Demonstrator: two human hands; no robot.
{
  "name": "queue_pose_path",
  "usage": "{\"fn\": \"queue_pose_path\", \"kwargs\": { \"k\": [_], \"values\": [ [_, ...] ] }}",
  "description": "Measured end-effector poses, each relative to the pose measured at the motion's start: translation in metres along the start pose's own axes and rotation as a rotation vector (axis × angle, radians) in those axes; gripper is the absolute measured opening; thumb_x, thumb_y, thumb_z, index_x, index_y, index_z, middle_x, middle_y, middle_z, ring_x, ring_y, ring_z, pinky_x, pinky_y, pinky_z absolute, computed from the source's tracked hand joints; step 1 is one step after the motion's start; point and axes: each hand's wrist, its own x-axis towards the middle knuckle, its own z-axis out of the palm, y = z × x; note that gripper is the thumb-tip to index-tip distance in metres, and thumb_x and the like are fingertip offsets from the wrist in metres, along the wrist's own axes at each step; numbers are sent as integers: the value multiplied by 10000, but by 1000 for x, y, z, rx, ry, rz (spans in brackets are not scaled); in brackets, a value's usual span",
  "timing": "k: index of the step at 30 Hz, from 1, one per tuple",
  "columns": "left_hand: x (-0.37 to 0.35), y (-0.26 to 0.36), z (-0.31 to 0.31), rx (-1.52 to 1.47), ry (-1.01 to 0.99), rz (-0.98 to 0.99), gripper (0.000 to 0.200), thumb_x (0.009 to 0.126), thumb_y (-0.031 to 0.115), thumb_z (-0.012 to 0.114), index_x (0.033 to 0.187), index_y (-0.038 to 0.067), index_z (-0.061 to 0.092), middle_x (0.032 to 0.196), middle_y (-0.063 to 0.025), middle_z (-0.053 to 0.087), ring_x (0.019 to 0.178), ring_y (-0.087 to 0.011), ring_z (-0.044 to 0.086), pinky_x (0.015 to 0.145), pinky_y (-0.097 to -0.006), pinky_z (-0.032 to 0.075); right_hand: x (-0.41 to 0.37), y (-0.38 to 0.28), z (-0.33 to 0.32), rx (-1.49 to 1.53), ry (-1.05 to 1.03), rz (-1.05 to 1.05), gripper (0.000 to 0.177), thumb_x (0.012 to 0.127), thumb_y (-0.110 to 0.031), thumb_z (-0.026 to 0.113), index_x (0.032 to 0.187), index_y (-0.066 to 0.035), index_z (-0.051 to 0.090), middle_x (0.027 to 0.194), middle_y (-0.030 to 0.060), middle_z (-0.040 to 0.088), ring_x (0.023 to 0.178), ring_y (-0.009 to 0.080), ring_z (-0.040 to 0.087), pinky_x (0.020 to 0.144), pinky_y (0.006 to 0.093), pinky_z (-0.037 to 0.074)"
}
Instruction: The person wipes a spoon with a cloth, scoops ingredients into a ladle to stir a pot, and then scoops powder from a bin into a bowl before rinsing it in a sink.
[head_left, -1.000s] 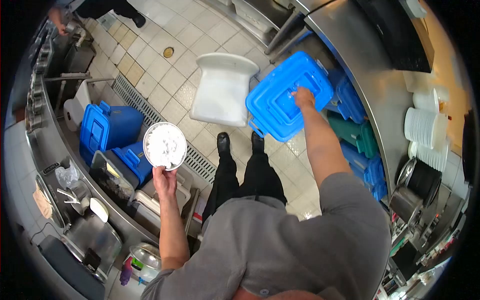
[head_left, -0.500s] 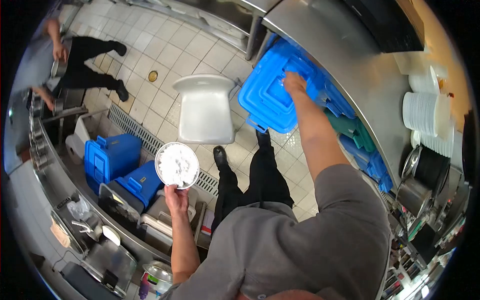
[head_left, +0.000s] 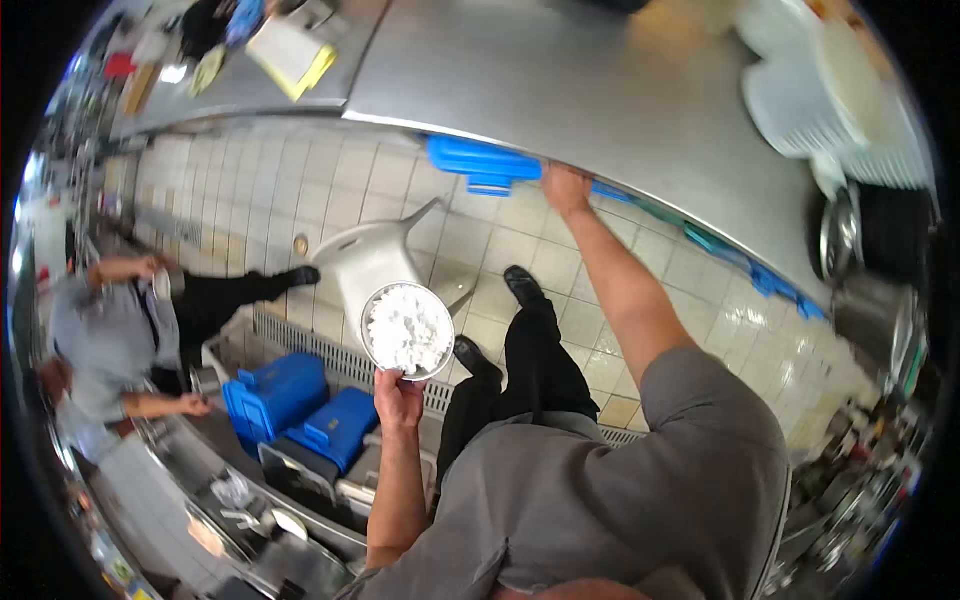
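My left hand (head_left: 400, 400) is closed on the near rim of a round metal bowl (head_left: 447, 350). White lumpy, powdery stuff (head_left: 408, 328) fills it; the exact kind cannot be told. The bowl is held level above the floor, in front of a white plastic chair. My right arm is stretched forward, and my right hand (head_left: 567, 188) is closed at the lid of a blue bin (head_left: 482, 160), right at the counter's edge. Most of that bin is hidden beneath the counter, and my fingertips are partly hidden too.
A steel counter (head_left: 530, 75) runs along the front, with stacked white plates (head_left: 810, 100) at its right. The white chair (head_left: 370, 255) stands ahead on the tiled floor. More blue bins (head_left: 345, 425) are at left. Another person (head_left: 110, 325) works at far left, holding a pot.
The blue bin has slid from the open floor to mostly under the counter, with my right hand on it. My view has turned, and the bowl now overlaps the chair.
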Motion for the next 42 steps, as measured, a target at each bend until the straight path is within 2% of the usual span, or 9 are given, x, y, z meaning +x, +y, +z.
{"fn": "queue_pose_path", "kwargs": {
  "k": [3,10,17,24,27,31,36,39,42],
  "values": [
    [-1,-10,29,123,-132,-47,441,813,9,445,1252,41,468,1244,-147,582,1072,-323,633,846,-522,579,-143,113,12,261,235,147,538,873,-176,589,1386,-128,433,1430,186,460,1151,383,571,905,468,512],
    [26,-53,77,427,-548,-180,266,872,77,513,1134,114,532,1126,-91,629,1012,-259,621,797,-468,536,-567,342,-57,226,-370,1098,428,850,-171,569,1263,-59,582,1263,204,603,1122,352,610,918,446,515],
    [-71,-161,214,748,-868,-295,436,803,40,489,1239,33,495,1256,-170,562,1110,-319,585,861,-495,535,-847,350,-46,451,345,1597,302,815,-237,568,941,0,705,1039,247,676,1018,386,646,868,439,529],
    [-252,-371,303,829,-1101,-452,531,746,20,481,1275,-18,508,1280,-190,561,1155,-367,579,922,-541,536,-960,332,191,653,87,1862,321,819,-237,603,1043,-36,714,1058,194,694,992,335,670,846,438,540],
    [-308,-471,339,844,-1111,-594,574,749,21,470,1322,-16,487,1286,-187,566,1159,-360,582,921,-544,539,-996,341,176,1349,276,2131,301,831,-177,583,1059,-20,702,1093,195,686,1031,326,661,846,433,543],
    [-421,-580,396,934,-1147,-657,557,763,23,470,1319,-25,484,1283,-172,576,1156,-331,589,917,-538,542,-1036,437,38,642,-270,1317,247,756,-116,588,927,4,718,937,193,708,894,322,695,748,421,556],
    [-521,-721,474,1029,-1226,-751,544,766,-5,456,1309,-44,476,1306,-198,550,1167,-374,577,943,-571,520,-1075,631,23,832,798,1834,167,787,-154,613,787,-12,702,689,149,676,581,299,665,622,413,535],
    [-560,-814,527,1150,-1244,-755,532,770,-14,454,1301,-45,472,1307,-227,532,1156,-409,577,951,-601,504,-1088,695,-47,783,1029,1824,279,783,-236,587,864,-1,713,877,217,685,884,381,660,777,462,523],
    [-595,-905,571,1211,-1357,-779,443,775,-16,459,1216,-41,496,1271,-220,542,1142,-414,581,908,-599,530,-1093,706,-103,835,1001,1980,283,801,-223,575,838,27,704,884,218,687,878,378,656,787,455,521]
  ]
}}
